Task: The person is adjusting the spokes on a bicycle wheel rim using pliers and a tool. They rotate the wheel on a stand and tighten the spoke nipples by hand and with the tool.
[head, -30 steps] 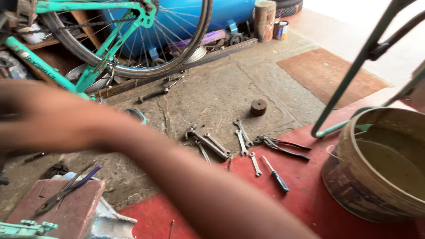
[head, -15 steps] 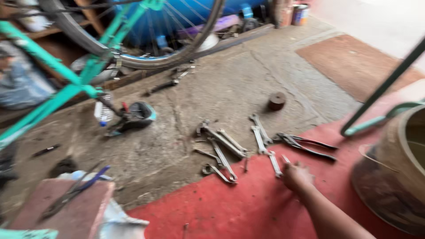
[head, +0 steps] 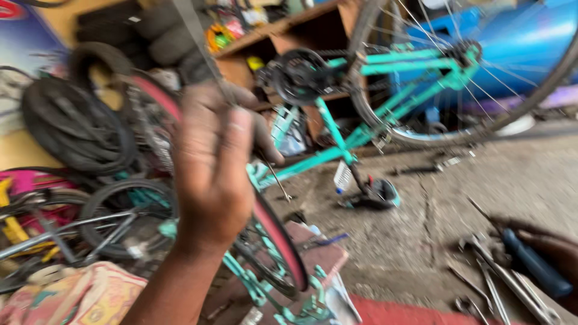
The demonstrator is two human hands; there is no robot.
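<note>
The left hand [head: 211, 174] is raised in the middle-left of the frame, back toward the camera, fingers curled narrow around what looks like a thin grey strip or cable [head: 195, 42] that runs up to the top edge; blur hides the exact grip. At the lower right, the right hand [head: 557, 253] lies low over the floor, closed on a blue-handled tool [head: 533, 265], probably a screwdriver. Just beside it, wrenches and pliers [head: 494, 283] are scattered on the concrete floor [head: 421, 241].

Behind the left hand a wheel with a pink-red rim [head: 280, 247] stands tilted in a turquoise frame part. Further back, in the upper right, a turquoise bicycle [head: 385, 66] stands with its crank and rear wheel showing. Spare tyres [head: 78, 126] pile up at the upper left.

The step in hand seems to be fetching a tool while the other hand steadies the strip. The next move would call for bringing the tool up to the wheel without loosening the left grip.
</note>
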